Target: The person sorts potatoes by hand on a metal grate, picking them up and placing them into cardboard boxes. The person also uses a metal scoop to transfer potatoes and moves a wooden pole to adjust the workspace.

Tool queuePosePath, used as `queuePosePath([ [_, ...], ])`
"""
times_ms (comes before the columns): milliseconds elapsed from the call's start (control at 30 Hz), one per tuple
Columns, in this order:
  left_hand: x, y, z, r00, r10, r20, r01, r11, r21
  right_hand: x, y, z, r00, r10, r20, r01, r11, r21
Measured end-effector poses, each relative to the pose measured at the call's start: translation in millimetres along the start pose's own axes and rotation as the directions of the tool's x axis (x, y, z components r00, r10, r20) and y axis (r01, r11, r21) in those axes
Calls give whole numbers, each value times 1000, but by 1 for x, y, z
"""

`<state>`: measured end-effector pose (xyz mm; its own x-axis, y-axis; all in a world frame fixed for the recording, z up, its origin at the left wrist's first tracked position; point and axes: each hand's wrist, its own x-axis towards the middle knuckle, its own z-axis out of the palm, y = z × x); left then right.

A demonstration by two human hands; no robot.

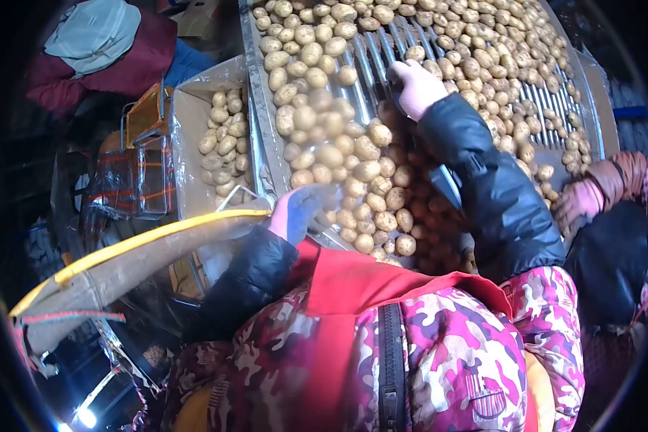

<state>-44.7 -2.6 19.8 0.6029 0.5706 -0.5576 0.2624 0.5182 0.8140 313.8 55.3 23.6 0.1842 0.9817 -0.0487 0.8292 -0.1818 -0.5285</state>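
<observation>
Many potatoes [367, 171] lie on a sorting table with metal bars [378, 54]. My right hand [416, 88], in a pink glove with a dark palm side, reaches over the bars among the potatoes. Its fingers are partly hidden, and whether it holds anything does not show. My left hand [304, 210], in a pink and blue glove, is at the table's near left edge beside the potatoes. Motion smears its fingers. Close by it is the end of a yellow-rimmed sheet [151, 241].
A lined box [187, 144] with potatoes stands left of the table. At the right edge, a co-worker's gloved hand [580, 204] is near the potatoes. Another person in dark red [133, 72] is at the upper left. An orange crate [145, 115] stands below that person.
</observation>
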Motion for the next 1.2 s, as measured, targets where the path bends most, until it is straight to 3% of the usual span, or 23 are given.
queuePosePath([
  [33, 0, 4, 6, 997, -73, 28, 77, 985, -154, -12, 2, 4, 986, -68, -150, 79, 995, 66],
  [100, -3, 9, 23, 970, -213, 120, 244, 863, -443, -56, -38, -17, 969, -190, -157, 209, 972, 111],
  [133, 4, -7, 20, 937, -196, 291, 324, 800, -505, -81, -59, -12, 971, -209, -113, 223, 966, 134],
  [167, 4, -10, 17, 858, -135, 496, 467, 606, -644, -103, -79, -7, 971, -229, -73, 237, 959, 157],
  [200, 16, -36, 22, 907, 78, 414, 148, 862, -485, -124, -93, 10, 930, -366, -37, 365, 906, 212],
  [233, 32, -68, 19, 907, 198, 371, -79, 946, -313, -139, -102, 26, 866, -500, -10, 484, 832, 271],
  [267, 48, -100, 16, 893, 315, 321, -295, 949, -111, -141, -114, 32, 829, -545, -121, 556, 785, 274],
  [300, 42, -96, 9, 871, 276, 405, -142, 933, -332, -144, -120, 35, 779, -583, -232, 627, 731, 270],
  [333, 35, -91, 3, 842, 235, 485, 51, 862, -505, -132, -118, 30, 806, -575, -139, 591, 788, 169],
  [367, 23, -84, 4, 834, 194, 516, 180, 788, -588, -113, -103, 42, 852, -522, -47, 522, 838, 159],
  [433, -2, -72, 5, 811, 112, 574, 421, 569, -706, -96, -82, 53, 887, -441, -136, 432, 897, -95],
  [500, -22, -50, 26, 882, -106, 460, 453, 465, -761, -98, -55, 65, 913, -391, -116, 351, 898, -265],
  [533, -25, -49, 28, 892, -85, 445, 403, 598, -693, -115, -54, 56, 935, -352, -48, 330, 912, -244],
  [567, -23, -51, 25, 880, -71, 470, 423, 567, -707, -130, -54, 50, 937, -348, -26, 339, 926, -165],
  [633, -20, -61, 23, 851, -45, 523, 476, 486, -733, -160, -44, 50, 897, -437, 70, 441, 870, -222],
  [700, -32, -40, 38, 860, -18, 511, 358, 734, -577, -185, -27, 45, 822, -568, -46, 544, 806, -234],
  [833, -44, -31, 35, 860, -74, 505, 279, 897, -343, -193, 5, 8, 980, -157, 125, 197, 866, -459],
  [933, -43, -32, 37, 866, -78, 493, 271, 903, -334, -157, -8, -1, 956, -259, -138, 172, 875, -452],
  [1000, -42, -28, 38, 868, -118, 482, 347, 838, -421, -123, -24, 6, 943, -315, -108, 252, 888, -386],
  [1067, -45, -31, 34, 917, -14, 400, 168, 920, -355, -94, -48, 25, 957, -274, 97, 291, 886, -362],
  [1100, -46, -37, 31, 927, 136, 348, -71, 979, -193, -83, -51, 37, 953, -227, 201, 290, 878, -380],
  [1167, -41, -42, 24, 938, 178, 296, -137, 978, -156, -66, -52, 47, 953, -153, 260, 254, 873, -416],
  [1200, -33, -42, 18, 958, 59, 281, 31, 952, -306, -62, -49, 48, 948, -155, 276, 260, 879, -400],
])
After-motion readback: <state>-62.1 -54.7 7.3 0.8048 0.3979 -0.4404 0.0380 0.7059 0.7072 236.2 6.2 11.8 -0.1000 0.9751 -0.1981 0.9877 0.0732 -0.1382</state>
